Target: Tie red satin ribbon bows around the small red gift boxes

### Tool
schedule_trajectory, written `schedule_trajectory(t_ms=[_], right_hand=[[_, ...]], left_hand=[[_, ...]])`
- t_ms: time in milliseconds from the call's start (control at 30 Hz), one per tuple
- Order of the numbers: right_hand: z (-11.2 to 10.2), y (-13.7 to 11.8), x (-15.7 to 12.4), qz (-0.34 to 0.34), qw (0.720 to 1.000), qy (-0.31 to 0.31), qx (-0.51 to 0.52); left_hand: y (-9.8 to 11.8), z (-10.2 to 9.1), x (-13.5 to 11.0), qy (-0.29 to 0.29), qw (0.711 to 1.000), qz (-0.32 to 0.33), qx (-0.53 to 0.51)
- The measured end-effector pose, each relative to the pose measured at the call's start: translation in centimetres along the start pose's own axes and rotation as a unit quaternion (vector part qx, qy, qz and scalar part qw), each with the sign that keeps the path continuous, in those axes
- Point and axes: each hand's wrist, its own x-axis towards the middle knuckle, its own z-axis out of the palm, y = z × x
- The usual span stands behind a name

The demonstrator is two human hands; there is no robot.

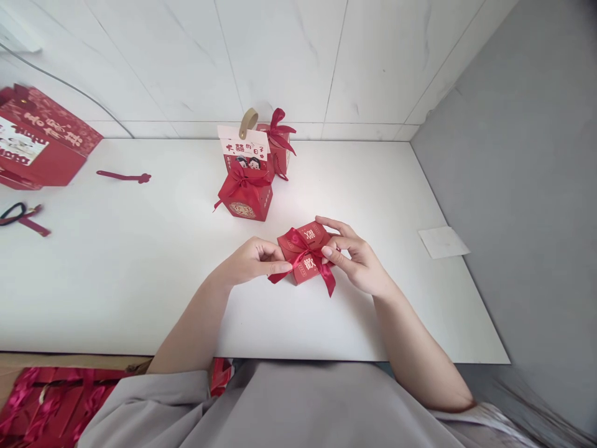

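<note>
A small red gift box [311,237] with gold characters sits on the white table [140,280] in front of me. A red ribbon [304,256] is wrapped over it, its tails hanging toward me. My left hand [254,261] pinches the ribbon's left end at the box's left side. My right hand [357,258] pinches the ribbon at the box's right side, fingers also resting on the box top.
Behind stand a finished red box with bow [245,194], a white-topped box with a loop handle [242,148] and another bowed box [278,144]. A large red box [40,140], loose red tassels [125,177] and a white paper [443,241] lie around. Red ribbon stock [46,404] lies below the table edge.
</note>
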Motion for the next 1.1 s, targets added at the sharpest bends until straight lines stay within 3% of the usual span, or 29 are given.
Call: schedule_trajectory(t_ms=[167,400,967,1100], right_hand=[[-0.15,-0.10,-0.02,0.063,0.994,-0.015,0.088],[-0.53,0.24,0.25,0.014,1.000,-0.013,-0.004],[-0.36,0.40,0.45,0.006,0.999,-0.021,0.028],[0.04,0.21,0.30,-0.010,1.000,0.004,-0.016]], left_hand=[[0.12,0.02,-0.05,-0.036,0.999,0.005,-0.005],[-0.06,-0.15,-0.04,-0.040,0.999,-0.002,0.002],[0.08,-0.29,-0.01,-0.029,0.998,-0.001,0.064],[-0.38,-0.22,0.23,-0.039,0.997,-0.003,0.067]])
